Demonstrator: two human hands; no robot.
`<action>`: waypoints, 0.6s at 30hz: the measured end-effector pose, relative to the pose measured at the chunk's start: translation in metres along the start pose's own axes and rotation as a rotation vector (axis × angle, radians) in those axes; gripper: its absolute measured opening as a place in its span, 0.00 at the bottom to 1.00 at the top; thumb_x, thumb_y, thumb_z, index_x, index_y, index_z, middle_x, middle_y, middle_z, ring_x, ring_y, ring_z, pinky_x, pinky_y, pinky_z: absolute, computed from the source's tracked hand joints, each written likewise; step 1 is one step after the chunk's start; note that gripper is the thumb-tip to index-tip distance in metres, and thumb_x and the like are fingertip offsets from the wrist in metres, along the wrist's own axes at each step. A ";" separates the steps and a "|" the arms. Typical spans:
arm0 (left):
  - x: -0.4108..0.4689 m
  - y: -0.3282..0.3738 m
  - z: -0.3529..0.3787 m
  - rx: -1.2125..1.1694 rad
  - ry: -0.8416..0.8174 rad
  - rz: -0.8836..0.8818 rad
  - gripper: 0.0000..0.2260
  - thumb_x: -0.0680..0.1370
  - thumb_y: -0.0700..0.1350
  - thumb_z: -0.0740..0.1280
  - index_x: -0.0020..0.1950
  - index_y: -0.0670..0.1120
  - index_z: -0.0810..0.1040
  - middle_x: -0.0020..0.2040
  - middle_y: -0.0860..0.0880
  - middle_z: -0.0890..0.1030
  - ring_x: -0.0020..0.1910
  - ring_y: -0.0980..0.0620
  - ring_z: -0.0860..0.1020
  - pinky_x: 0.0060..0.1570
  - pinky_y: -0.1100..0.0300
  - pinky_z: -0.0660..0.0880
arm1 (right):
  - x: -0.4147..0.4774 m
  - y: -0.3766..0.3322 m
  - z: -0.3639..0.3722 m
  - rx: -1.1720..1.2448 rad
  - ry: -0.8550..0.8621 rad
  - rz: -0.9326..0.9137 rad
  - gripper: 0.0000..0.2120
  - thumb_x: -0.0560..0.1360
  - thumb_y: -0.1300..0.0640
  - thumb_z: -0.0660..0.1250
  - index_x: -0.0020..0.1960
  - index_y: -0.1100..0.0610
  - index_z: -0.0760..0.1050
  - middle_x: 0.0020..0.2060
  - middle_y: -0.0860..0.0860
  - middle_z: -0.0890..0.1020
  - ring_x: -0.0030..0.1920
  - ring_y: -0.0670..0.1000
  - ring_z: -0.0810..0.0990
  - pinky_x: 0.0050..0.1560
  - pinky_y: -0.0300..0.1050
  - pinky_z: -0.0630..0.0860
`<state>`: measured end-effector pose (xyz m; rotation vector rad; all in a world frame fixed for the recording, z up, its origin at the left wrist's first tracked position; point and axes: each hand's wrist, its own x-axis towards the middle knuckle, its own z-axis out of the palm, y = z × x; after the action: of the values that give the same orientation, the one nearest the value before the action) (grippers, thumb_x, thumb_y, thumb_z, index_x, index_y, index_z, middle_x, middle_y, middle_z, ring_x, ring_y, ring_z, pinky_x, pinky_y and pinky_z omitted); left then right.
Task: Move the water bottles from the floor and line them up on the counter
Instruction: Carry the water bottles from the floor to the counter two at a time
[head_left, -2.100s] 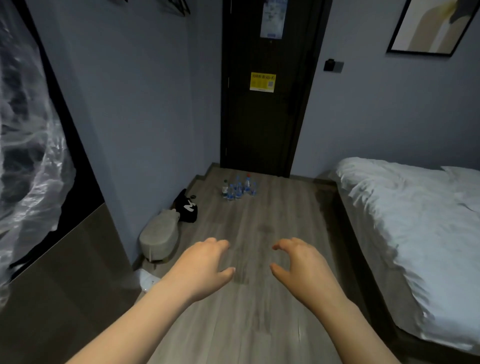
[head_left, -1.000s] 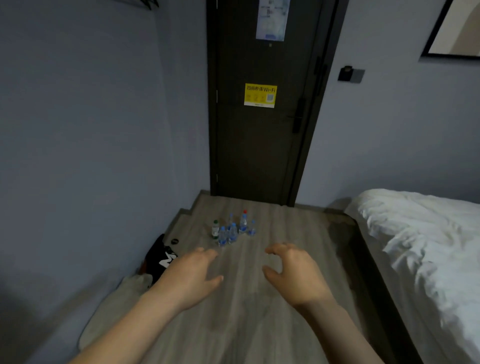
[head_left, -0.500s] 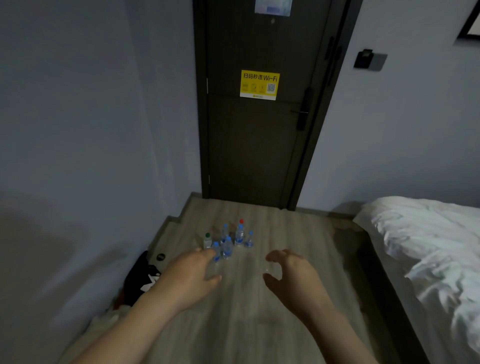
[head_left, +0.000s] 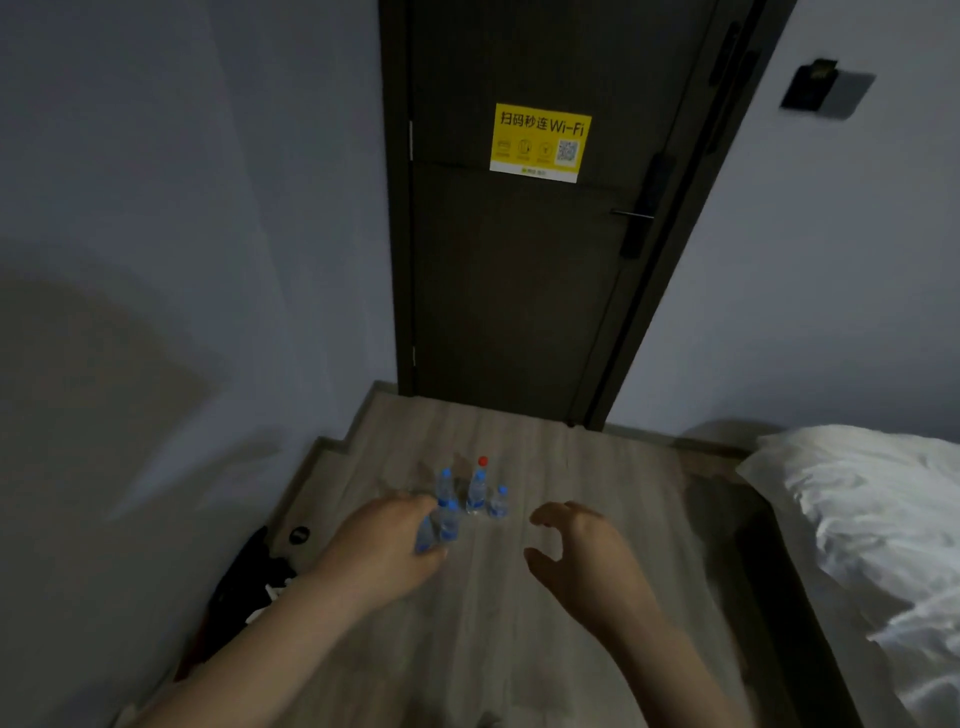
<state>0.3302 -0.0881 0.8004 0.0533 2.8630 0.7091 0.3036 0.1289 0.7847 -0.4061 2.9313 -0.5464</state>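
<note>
on the floor (head_left: 519, 649) just before the door (head_left: 519, 260), the water bottles (head_left: 470, 499) stand in a tight cluster, the surface out of view.
the left hand (head_left: 384, 551) and right hand (head_left: 576, 556) reach toward the door, fingers (head_left: 550, 512) loosely curled and spread, gripping nothing; the left overlaps the nearest bottles in this view, but whether it touches them i cannot tell. the bottles are small, upright, blue-capped plastic, one red cap (head_left: 482, 461) nearest the door. they look light but thin-walled and smooth, so likely to dent or slip if squeezed hard; the body just under the shoulder seems the safest hold, one per hand. packed close, a careless reach could topple neighbours.
</note>
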 end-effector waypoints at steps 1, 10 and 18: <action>0.015 -0.001 0.001 0.007 -0.001 -0.018 0.16 0.76 0.52 0.65 0.63 0.50 0.75 0.59 0.51 0.77 0.58 0.52 0.75 0.58 0.57 0.72 | 0.017 0.006 -0.001 0.003 -0.014 -0.012 0.18 0.75 0.47 0.67 0.65 0.46 0.73 0.58 0.43 0.78 0.53 0.40 0.77 0.51 0.30 0.70; 0.126 -0.018 0.016 -0.071 -0.016 -0.172 0.18 0.77 0.49 0.65 0.65 0.44 0.74 0.62 0.47 0.76 0.59 0.51 0.75 0.59 0.61 0.70 | 0.154 0.049 0.003 0.009 -0.191 -0.080 0.19 0.76 0.49 0.67 0.66 0.50 0.73 0.61 0.47 0.78 0.59 0.46 0.77 0.59 0.39 0.73; 0.203 -0.063 0.033 -0.074 -0.117 -0.256 0.21 0.78 0.52 0.63 0.68 0.44 0.70 0.64 0.46 0.74 0.61 0.50 0.74 0.60 0.61 0.70 | 0.230 0.062 0.036 0.027 -0.287 -0.029 0.20 0.75 0.49 0.68 0.66 0.49 0.72 0.61 0.46 0.78 0.58 0.45 0.76 0.58 0.35 0.71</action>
<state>0.1379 -0.1124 0.7064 -0.2687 2.6640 0.7308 0.0757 0.1068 0.7105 -0.4806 2.6448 -0.4855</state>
